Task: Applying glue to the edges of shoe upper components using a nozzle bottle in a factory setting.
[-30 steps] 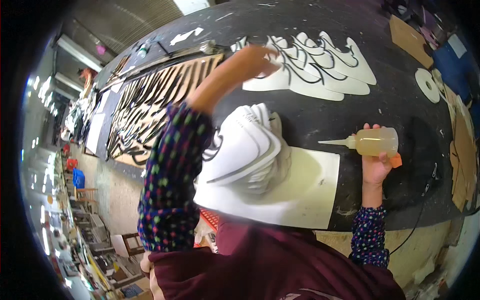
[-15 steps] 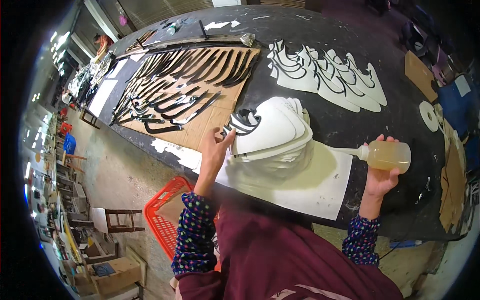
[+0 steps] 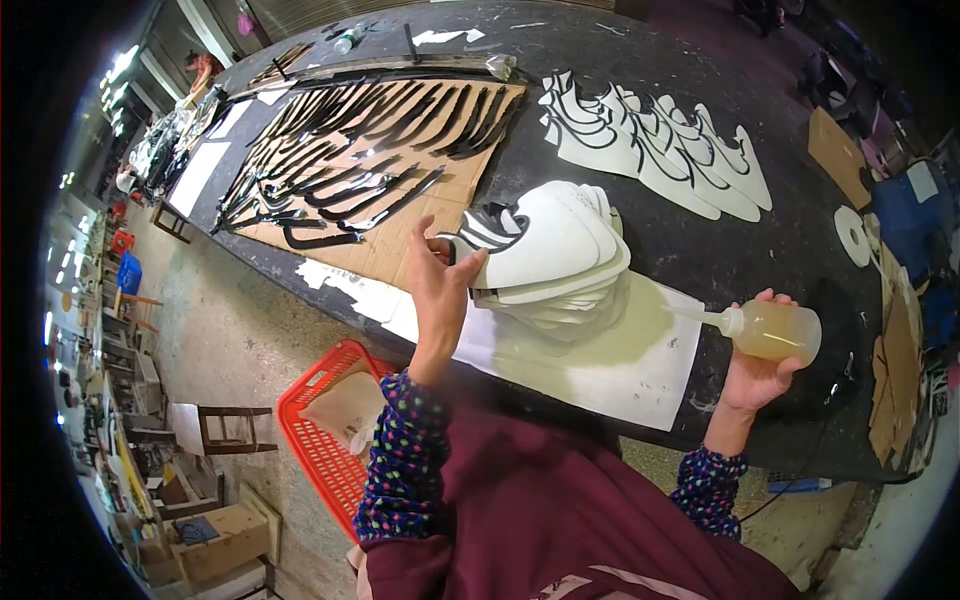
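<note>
A stack of white curved cut-out pieces (image 3: pixel 560 240) lies on a white sheet (image 3: pixel 640 375) in front of me. The top piece has a black strip (image 3: pixel 515 228) along its notched left end. There, my left hand (image 3: pixel 438 300) pinches the piece's tip between thumb and fingers; the fingertips are partly hidden. My right hand (image 3: pixel 752 382) wraps round a translucent squeeze bottle (image 3: pixel 785 332) of yellowish liquid. Tipped on its side, the bottle points its long nozzle left over the sheet's right part, apart from the stack.
Several black strips (image 3: pixel 405 195) lie on a cardboard sheet (image 3: pixel 450 205) at the left. Behind the stack, white pieces with black edging (image 3: pixel 650 150) overlap in a row. A red plastic basket (image 3: pixel 320 440) stands below the table's left edge. Tape roll (image 3: pixel 852 236) at right.
The left hand's fingers have shifted slightly right and up along the top piece's end. The bottle stays in the right hand, lowered slightly toward me with its nozzle tilting up.
</note>
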`<act>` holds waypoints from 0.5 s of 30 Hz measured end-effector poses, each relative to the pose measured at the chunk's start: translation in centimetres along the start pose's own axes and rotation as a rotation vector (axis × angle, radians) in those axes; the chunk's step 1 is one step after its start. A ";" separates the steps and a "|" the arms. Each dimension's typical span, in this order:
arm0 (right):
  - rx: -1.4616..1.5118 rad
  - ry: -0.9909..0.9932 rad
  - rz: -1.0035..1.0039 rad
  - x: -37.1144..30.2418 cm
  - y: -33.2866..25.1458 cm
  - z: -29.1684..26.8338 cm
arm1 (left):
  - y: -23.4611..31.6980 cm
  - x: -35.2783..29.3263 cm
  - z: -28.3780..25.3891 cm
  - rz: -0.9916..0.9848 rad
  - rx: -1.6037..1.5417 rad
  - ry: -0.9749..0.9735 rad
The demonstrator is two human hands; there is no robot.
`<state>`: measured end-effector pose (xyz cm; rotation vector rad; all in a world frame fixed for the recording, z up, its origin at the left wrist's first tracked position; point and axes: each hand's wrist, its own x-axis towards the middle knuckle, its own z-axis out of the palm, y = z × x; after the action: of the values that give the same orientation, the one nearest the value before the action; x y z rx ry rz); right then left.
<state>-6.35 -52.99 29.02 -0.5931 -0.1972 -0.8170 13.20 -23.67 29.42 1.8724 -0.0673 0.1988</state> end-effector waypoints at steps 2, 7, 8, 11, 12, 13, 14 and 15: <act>-0.001 0.014 0.010 -0.1 0.1 0.1 | 0.0 0.3 0.3 0.024 0.019 0.025; 0.007 0.026 0.016 -0.4 0.5 0.3 | -0.1 0.7 1.0 -0.243 -0.555 0.004; 0.007 0.022 0.021 -0.4 0.6 0.3 | -0.1 0.9 1.1 -0.242 -0.557 -0.083; 0.000 0.017 0.027 -0.5 0.5 0.3 | 0.5 1.1 1.5 -0.143 -0.709 -0.182; 0.001 0.012 0.016 -0.5 0.5 0.3 | 0.8 1.1 1.5 -0.176 -0.653 -0.176; -0.003 0.013 0.024 -0.5 0.5 0.3 | 1.1 1.0 1.4 -0.136 -0.670 -0.175; 0.019 0.013 0.024 -0.5 0.3 0.4 | 1.6 0.8 1.1 -0.133 -0.717 -0.204; 0.046 0.000 0.017 -0.5 0.3 0.5 | 2.0 0.5 1.0 -0.142 -0.761 -0.232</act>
<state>-6.44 -52.23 29.12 -0.5502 -0.2102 -0.7944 13.55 -25.25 31.10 1.1257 -0.1457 -0.1348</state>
